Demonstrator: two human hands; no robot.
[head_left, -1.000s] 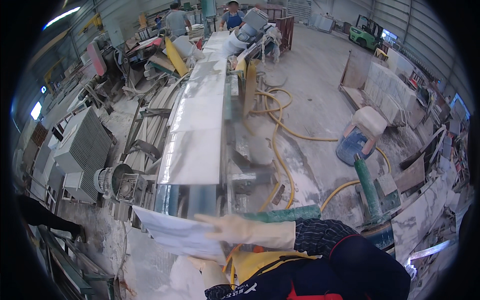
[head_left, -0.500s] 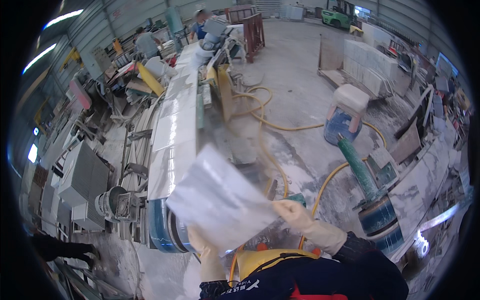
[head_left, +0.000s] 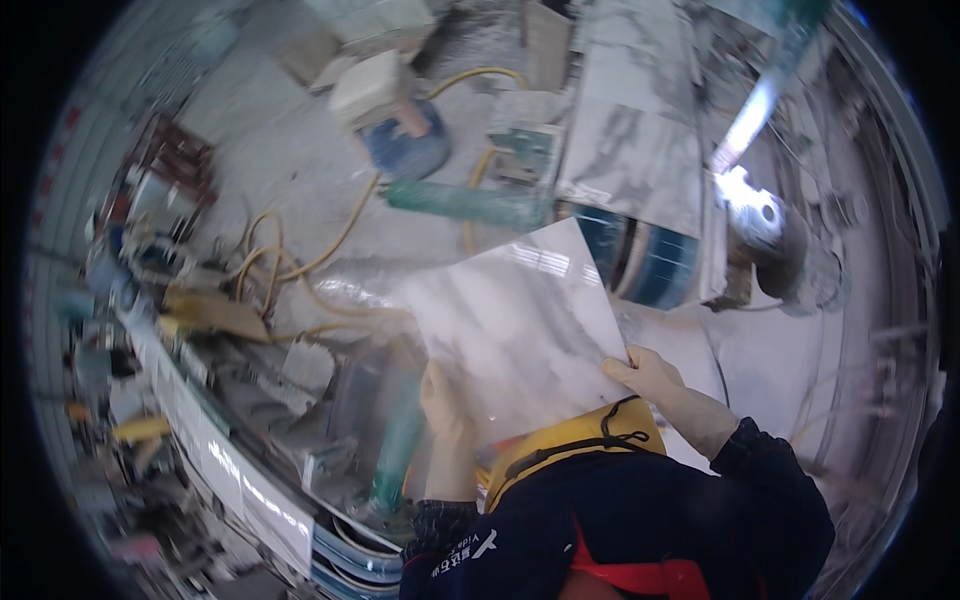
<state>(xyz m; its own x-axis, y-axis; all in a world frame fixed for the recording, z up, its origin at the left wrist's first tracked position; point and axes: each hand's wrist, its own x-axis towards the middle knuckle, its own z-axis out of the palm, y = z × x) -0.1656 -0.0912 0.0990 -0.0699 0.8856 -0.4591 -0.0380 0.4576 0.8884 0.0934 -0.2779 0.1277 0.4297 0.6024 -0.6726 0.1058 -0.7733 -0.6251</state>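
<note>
- Head view: a worker's gloved left hand point(head_left: 447, 408) and right hand point(head_left: 650, 376), set apart, clasp a grey-veined white tile point(head_left: 520, 325) by opposite edges
- The tile tilts above a yellow apron point(head_left: 570, 440), near a blue belt point(head_left: 663, 268) topped by marbled slabs point(head_left: 628, 150)

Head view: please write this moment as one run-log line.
left hand: grips marbled tile, left edge | right hand: grips tile, right edge | tile: glossy face showing | blue conveyor end: beyond tile

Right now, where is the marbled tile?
The marbled tile is just right of centre in the head view, held between the left hand and right hand, above the yellow apron and near the blue belt.
</note>
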